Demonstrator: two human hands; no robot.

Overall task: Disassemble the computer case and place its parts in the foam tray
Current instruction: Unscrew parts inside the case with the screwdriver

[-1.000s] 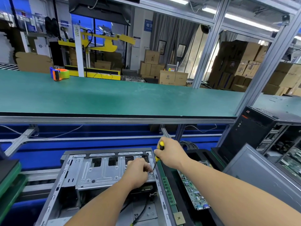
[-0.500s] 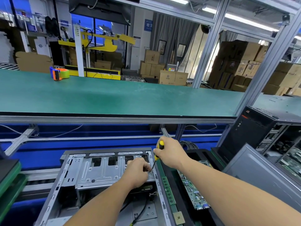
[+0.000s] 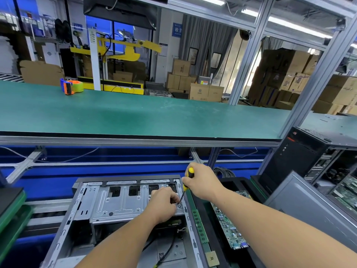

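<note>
We see the computer case (image 3: pixel 123 213) lying open on its side at the bottom centre, below the green worktop (image 3: pixel 135 113). Our right hand (image 3: pixel 202 182) is closed around the yellow-and-black handle of a screwdriver (image 3: pixel 186 184) — the shaft slants down and left, its tip at a screw (image 3: pixel 179 205) near the right edge of the case's grey metal bracket (image 3: pixel 119 202). Our left hand (image 3: pixel 164 204) rests on that bracket just beside the tip, fingers curled inward; whether they pinch anything we cannot tell. Right of the case sits the black foam tray (image 3: pixel 237 182), holding a green circuit board (image 3: pixel 229 227) and a memory stick (image 3: pixel 200 225) in separate slots. A second, black tower (image 3: pixel 293 151) stands further right — a tape dispenser (image 3: pixel 70 87) sits far back on the worktop.
</note>
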